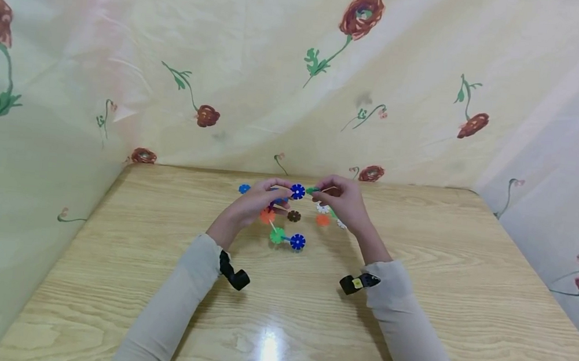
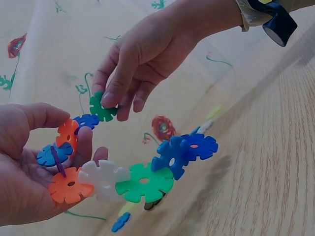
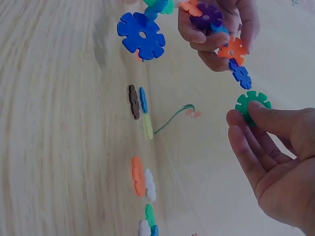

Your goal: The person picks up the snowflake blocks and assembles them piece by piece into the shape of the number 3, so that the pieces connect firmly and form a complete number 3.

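Note:
My left hand holds a chain of interlocking flower-shaped plastic discs. Its thumb and fingers grip an orange disc near one end, where a dark blue disc sticks out. From the hand, the other end hangs through an orange disc, a white disc, a light green disc and blue discs. Between thumb and fingertips, my right hand pinches a dark green disc. That disc faces the dark blue end disc, with a small gap between them in the right wrist view.
Loose discs lie on the wooden table beyond and below the hands: a brown disc, an orange disc, a white disc, a blue disc and others. A flowered cloth hangs behind the table's far edge.

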A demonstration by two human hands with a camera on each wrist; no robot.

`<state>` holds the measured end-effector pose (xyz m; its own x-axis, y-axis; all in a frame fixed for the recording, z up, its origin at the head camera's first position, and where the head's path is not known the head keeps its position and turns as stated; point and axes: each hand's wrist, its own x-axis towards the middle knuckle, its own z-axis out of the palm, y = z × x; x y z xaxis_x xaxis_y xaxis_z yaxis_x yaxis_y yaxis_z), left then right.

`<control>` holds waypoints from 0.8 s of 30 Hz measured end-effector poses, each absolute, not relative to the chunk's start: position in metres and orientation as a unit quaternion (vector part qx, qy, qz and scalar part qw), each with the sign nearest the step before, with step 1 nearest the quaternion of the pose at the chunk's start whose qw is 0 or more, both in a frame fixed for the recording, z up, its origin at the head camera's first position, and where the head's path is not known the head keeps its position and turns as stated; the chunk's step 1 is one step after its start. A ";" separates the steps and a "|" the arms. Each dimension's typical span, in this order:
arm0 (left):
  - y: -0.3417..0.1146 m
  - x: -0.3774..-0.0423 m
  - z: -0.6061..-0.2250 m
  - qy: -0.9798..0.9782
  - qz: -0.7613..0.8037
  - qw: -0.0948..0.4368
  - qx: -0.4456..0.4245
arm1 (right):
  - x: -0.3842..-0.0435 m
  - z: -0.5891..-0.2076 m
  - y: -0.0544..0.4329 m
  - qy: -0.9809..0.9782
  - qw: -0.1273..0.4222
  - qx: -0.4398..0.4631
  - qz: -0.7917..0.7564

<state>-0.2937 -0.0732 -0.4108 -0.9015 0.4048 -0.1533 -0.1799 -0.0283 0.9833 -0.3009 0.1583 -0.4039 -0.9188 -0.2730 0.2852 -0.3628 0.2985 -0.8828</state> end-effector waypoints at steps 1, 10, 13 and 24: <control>-0.073 -0.293 -0.411 0.666 0.712 0.206 0.086 | -0.301 -0.404 0.158 -0.805 0.043 0.202 0.556; -0.074 -0.296 -0.413 0.668 0.706 0.210 0.101 | -0.300 -0.402 0.158 -0.809 0.051 0.221 0.543; -0.075 -0.296 -0.413 0.669 0.705 0.210 0.108 | -0.298 -0.401 0.157 -0.806 0.056 0.221 0.546; -0.074 -0.294 -0.409 0.646 0.726 0.209 0.112 | -0.297 -0.403 0.153 -0.791 0.084 0.200 0.572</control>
